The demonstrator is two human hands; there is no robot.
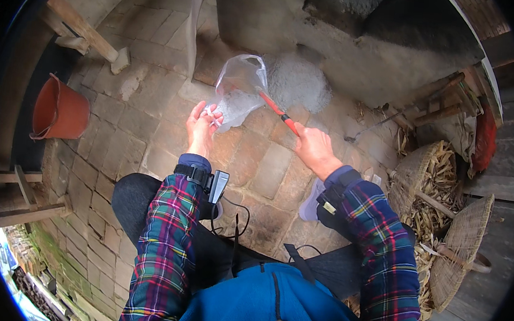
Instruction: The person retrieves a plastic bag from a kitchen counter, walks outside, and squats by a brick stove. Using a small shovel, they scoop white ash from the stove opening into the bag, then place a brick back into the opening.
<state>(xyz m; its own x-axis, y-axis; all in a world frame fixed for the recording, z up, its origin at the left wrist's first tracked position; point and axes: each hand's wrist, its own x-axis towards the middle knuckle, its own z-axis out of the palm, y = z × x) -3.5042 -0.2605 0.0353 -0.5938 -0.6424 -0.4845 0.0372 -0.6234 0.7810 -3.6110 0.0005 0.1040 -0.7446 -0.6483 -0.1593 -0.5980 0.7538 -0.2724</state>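
Note:
My left hand (202, 127) grips the near edge of a clear plastic bag (239, 100), whose mouth stands open on the brick floor. Some grey, ash-like material lies inside it. My right hand (314, 148) is closed around the red and black handle of a tool (280, 111). The tool's far end reaches into the bag, and its head is hard to make out through the plastic. Touching or just beside the bag's right side is a heap of grey ash (301, 83), close to the foot of a masonry stove.
The masonry stove (268, 21) rises beyond the heap. An orange-red bucket (62, 109) stands at left. Wicker baskets (460, 253) with dry husks (438, 188) are at right, near a thin metal tool (368, 131) on the floor. A pale upright post or panel edge (194, 29) stands behind the bag.

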